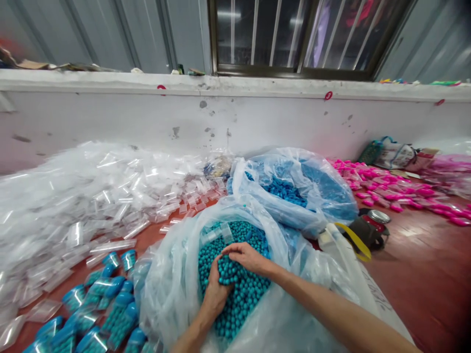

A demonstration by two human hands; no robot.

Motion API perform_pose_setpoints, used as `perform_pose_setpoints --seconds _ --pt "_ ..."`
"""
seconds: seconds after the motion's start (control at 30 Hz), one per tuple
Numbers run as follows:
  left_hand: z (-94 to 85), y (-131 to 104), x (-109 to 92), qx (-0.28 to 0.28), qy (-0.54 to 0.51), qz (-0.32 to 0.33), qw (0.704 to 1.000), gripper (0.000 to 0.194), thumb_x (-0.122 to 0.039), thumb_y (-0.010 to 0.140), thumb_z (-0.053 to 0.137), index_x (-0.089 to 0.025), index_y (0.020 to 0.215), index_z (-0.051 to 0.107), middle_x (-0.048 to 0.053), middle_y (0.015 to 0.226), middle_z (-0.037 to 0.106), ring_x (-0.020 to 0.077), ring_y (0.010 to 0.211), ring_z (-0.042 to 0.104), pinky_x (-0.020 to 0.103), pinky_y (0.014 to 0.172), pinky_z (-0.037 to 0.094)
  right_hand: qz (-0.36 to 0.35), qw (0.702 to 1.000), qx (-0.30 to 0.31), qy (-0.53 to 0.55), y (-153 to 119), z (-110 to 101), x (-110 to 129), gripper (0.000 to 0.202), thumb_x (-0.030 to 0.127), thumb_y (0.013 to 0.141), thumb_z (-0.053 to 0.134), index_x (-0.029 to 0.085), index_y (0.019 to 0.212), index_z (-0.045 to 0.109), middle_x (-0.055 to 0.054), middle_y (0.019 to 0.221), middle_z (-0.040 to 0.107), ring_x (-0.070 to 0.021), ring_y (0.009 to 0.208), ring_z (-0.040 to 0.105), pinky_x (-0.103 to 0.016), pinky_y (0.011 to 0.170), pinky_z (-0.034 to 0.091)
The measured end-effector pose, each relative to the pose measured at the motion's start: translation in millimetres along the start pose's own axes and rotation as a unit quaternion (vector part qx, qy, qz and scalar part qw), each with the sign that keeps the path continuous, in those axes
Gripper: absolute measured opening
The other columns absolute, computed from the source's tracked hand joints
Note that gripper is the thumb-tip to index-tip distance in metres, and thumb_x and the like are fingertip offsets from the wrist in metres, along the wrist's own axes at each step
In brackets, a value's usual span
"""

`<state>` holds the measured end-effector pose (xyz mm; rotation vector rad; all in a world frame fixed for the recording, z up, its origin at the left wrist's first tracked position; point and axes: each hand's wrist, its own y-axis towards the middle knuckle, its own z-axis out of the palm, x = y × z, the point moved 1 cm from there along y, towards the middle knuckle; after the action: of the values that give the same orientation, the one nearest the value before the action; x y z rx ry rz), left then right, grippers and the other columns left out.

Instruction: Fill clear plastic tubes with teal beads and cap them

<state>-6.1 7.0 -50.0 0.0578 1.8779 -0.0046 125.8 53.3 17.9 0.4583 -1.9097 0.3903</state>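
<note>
Teal beads fill an open plastic bag in front of me. My left hand is curled at the left of a small heap of these beads, its fingers partly sunk among them. From the right, my right hand arches over the same heap, fingertips meeting the left hand's. Together the two hands cup the beads between them. Just behind them a clear plastic tube lies on the beads.
Blue lids fill a second bag behind. Clear tubes are piled left, with several bead-filled tubes at lower left. Pink-capped containers lie right, near a dark bag with a red-and-silver object. A wall stands behind.
</note>
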Motion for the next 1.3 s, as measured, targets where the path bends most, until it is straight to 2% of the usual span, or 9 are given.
perform_pose_setpoints --seconds 0.23,0.4,0.57,0.7,0.87,1.0,1.1,1.2,1.3 --pt "-14.7 -11 -7 -0.047 0.127 -0.048 0.990 0.061 -0.021 0.066 0.055 -0.011 0.123 0.036 0.014 0.126 0.047 0.0249 0.119 0.042 0.040 0.102 0.030 -0.012 0.976 -0.052 -0.209 -10 -2 -25 0.033 0.010 0.081 0.037 0.012 0.100 0.064 -0.009 0.102 0.065 -0.0165 0.097 0.057 -0.029 0.090 0.040" --pt "-20.9 -16 -16 -0.058 0.145 -0.024 0.987 0.039 -0.023 0.069 0.052 -0.015 0.107 0.052 0.008 0.108 0.059 0.0215 0.104 0.053 0.036 0.094 0.038 -0.012 0.924 0.009 -0.383 -15 -3 -20 0.031 0.007 0.081 0.037 0.015 0.096 0.063 -0.008 0.094 0.063 -0.0169 0.090 0.056 -0.027 0.081 0.041" --pt "-20.7 -17 -19 -0.019 0.129 -0.081 0.988 0.038 -0.023 0.068 0.052 -0.017 0.105 0.050 0.003 0.086 0.063 0.0190 0.083 0.058 0.030 0.077 0.044 -0.034 0.825 -0.002 -0.565 2 -14 -9 0.027 0.010 0.086 0.034 0.016 0.092 0.060 -0.012 0.099 0.058 -0.0246 0.095 0.049 -0.037 0.079 0.038" --pt "-17.8 -20 -21 0.027 0.163 -0.026 0.986 0.019 -0.021 0.070 0.047 -0.019 0.088 0.054 0.001 0.082 0.060 0.0172 0.081 0.056 0.028 0.077 0.041 0.012 0.799 -0.018 -0.601 0 -15 -15 0.027 0.004 0.083 0.034 0.012 0.088 0.059 -0.014 0.098 0.057 -0.0248 0.094 0.049 -0.039 0.082 0.037" --pt "-15.0 -22 -26 0.059 0.180 0.003 0.982 0.014 -0.017 0.075 0.041 -0.021 0.086 0.047 0.002 0.083 0.058 0.0164 0.082 0.055 0.026 0.077 0.039 -0.021 0.776 -0.057 -0.627 -19 -11 -18 0.023 0.004 0.083 0.036 0.015 0.092 0.054 -0.011 0.095 0.057 -0.0233 0.090 0.052 -0.038 0.081 0.037" --pt "-16.5 -21 -27 0.055 0.180 -0.025 0.982 0.012 -0.019 0.078 0.038 -0.021 0.089 0.043 0.001 0.079 0.056 0.0162 0.077 0.055 0.025 0.073 0.037 -0.001 0.786 -0.003 -0.618 -28 -3 -20 0.025 0.007 0.086 0.033 0.017 0.099 0.051 -0.008 0.080 0.061 -0.0202 0.071 0.058 -0.029 0.065 0.041" --pt "-18.3 -19 -23 0.050 0.159 -0.029 0.986 0.011 -0.021 0.080 0.035 -0.021 0.088 0.042 0.000 0.076 0.053 0.0152 0.072 0.053 0.024 0.070 0.037 0.025 0.803 0.000 -0.596 -31 -3 -24 0.022 0.015 0.088 0.036 0.016 0.099 0.055 -0.010 0.082 0.062 -0.0216 0.075 0.059 -0.029 0.065 0.042" --pt "-19.8 -16 -17 0.060 0.120 -0.023 0.991 0.006 -0.022 0.079 0.037 -0.021 0.081 0.042 -0.002 0.072 0.049 0.0140 0.070 0.049 0.024 0.069 0.037 0.022 0.860 -0.015 -0.510 -29 -6 -22 0.031 0.019 0.089 0.033 0.013 0.111 0.055 -0.011 0.086 0.063 -0.0207 0.080 0.058 -0.029 0.071 0.043" --pt "-21.0 -13 -15 0.076 0.053 -0.010 0.996 0.003 -0.023 0.076 0.040 -0.021 0.077 0.042 -0.003 0.071 0.047 0.0132 0.069 0.046 0.024 0.068 0.037 -0.048 0.933 0.000 -0.356 -27 -1 -8 0.037 0.016 0.087 0.033 0.018 0.120 0.052 -0.008 0.096 0.064 -0.0170 0.086 0.057 -0.028 0.079 0.043"
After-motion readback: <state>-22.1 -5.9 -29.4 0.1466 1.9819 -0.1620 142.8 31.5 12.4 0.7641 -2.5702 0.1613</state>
